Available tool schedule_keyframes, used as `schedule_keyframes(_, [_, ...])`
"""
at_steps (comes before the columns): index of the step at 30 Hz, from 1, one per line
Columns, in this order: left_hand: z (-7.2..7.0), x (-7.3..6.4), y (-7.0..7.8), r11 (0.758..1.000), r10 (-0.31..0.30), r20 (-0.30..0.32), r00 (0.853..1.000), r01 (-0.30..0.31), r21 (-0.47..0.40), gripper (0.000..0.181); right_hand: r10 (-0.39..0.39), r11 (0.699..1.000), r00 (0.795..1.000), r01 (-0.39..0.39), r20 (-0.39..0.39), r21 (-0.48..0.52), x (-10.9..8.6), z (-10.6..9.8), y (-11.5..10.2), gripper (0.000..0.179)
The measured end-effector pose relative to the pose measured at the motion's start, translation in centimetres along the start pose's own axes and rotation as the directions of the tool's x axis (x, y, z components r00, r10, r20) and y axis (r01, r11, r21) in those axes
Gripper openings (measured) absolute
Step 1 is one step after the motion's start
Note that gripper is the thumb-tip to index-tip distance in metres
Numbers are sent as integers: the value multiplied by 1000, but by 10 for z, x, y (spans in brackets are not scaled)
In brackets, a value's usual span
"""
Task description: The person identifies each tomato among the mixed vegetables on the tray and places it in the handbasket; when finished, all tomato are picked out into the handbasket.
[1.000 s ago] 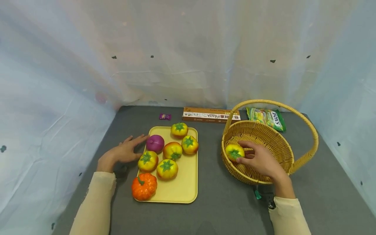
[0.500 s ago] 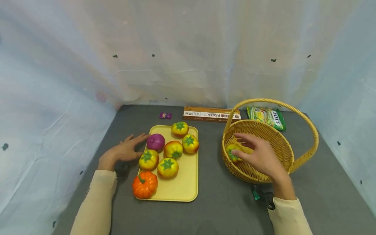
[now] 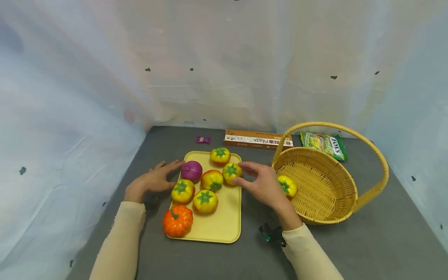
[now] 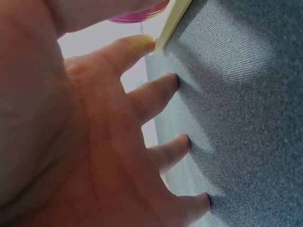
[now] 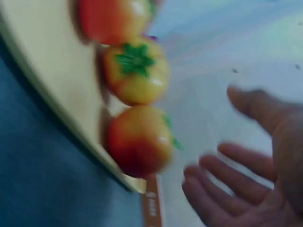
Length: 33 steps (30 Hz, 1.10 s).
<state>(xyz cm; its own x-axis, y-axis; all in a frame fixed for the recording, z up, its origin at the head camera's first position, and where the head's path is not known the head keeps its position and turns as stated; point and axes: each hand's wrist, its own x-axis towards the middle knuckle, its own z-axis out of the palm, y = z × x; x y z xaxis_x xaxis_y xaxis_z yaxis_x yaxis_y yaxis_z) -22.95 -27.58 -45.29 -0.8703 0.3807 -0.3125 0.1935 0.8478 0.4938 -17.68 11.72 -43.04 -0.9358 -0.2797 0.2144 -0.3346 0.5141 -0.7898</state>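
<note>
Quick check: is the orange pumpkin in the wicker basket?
No, the orange pumpkin sits at the near left corner of the yellow tray, apart from the wicker basket.

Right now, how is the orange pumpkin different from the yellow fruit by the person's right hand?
The pumpkin is orange and ridged; the yellow fruit by the right hand is rounder, with reddish patches. The pumpkin looks bigger than the fruit. The pumpkin has a green stem; the fruit has a green, star-shaped leafy top. Both are on the yellow tray.
</note>
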Motion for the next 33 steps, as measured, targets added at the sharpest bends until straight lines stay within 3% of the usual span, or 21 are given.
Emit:
schedule_keyframes(4, [2,4,1,1000,-3,5,1000,3,5,85,95,993,993,-99,-69,-65,6,20,8,61])
schedule_keyframes(8, [2,7,3,1000,-2,7,1000,2,4,85,135,986,985,-144,-107,-81,13,34,14,63])
schedule_keyframes(16, [4,7,4,1000,-1,2,1000,1,12,85,128,983,989,-137,-80,-123,15,42,23,56])
schedule_keyframes(21, [6,6,3,1000,-9,-1,1000,9,8,85,57,998,998,-57,-27,26,5,30,22,55])
schedule_keyframes(25, [6,5,1,1000,-9,-6,1000,9,12,85,11,989,1000,-8,-18,145,-5,21,25,56])
schedule_keyframes(33, [9,4,-3,1000,-18,-15,1000,19,9,85,-24,977,999,29,-24,211,-20,12,26,57])
